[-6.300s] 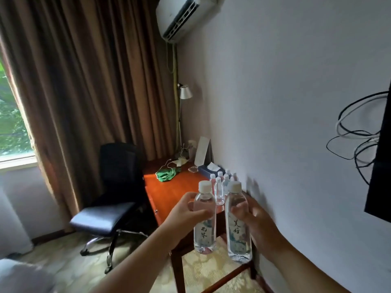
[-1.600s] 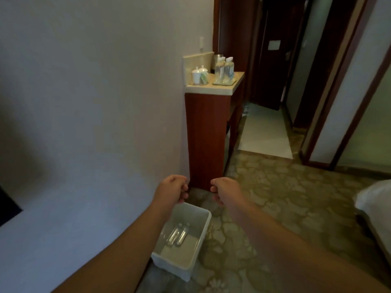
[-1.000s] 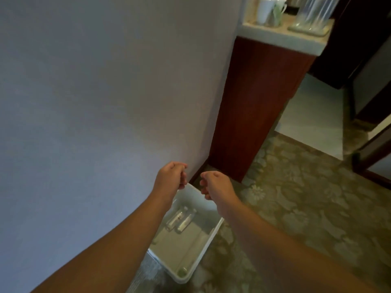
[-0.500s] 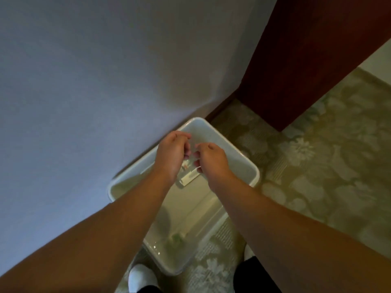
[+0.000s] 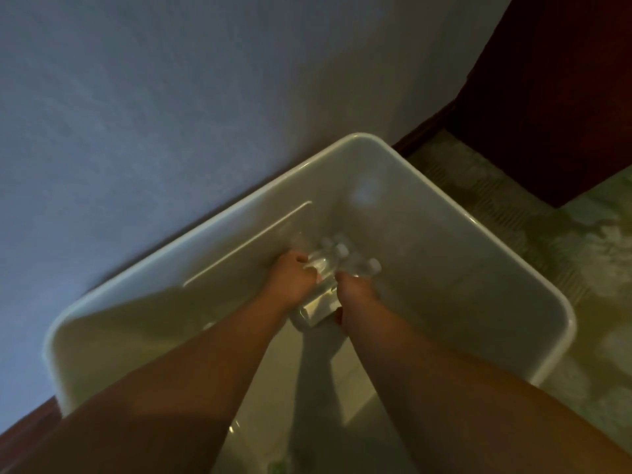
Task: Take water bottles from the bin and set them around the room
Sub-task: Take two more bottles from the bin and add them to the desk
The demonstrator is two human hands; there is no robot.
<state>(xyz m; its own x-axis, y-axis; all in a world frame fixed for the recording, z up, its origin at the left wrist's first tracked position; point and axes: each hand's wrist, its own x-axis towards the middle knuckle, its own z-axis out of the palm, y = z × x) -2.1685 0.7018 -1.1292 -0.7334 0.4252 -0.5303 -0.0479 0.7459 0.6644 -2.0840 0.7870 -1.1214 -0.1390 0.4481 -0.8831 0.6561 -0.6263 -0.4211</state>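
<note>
A white plastic bin [image 5: 485,234] stands on the floor against the wall and fills most of the view. Two clear water bottles with white caps lie side by side on its bottom. My left hand [image 5: 290,278] is curled around the left water bottle [image 5: 325,263]. My right hand [image 5: 355,290] is closed over the right water bottle [image 5: 367,266], whose cap sticks out beyond my fingers. A pale label shows between my two wrists. Both forearms reach down into the bin and hide the lower parts of the bottles.
A plain wall [image 5: 171,97] rises directly behind the bin. A dark red wooden cabinet [image 5: 564,97] stands at the upper right. Patterned green carpet [image 5: 564,251] lies to the right of the bin. A small green object [image 5: 278,466] sits at the bin's near end.
I have bent down closer to the bin. Both hands went from hovering at its rim to reaching the bottom and closing around the two bottles.
</note>
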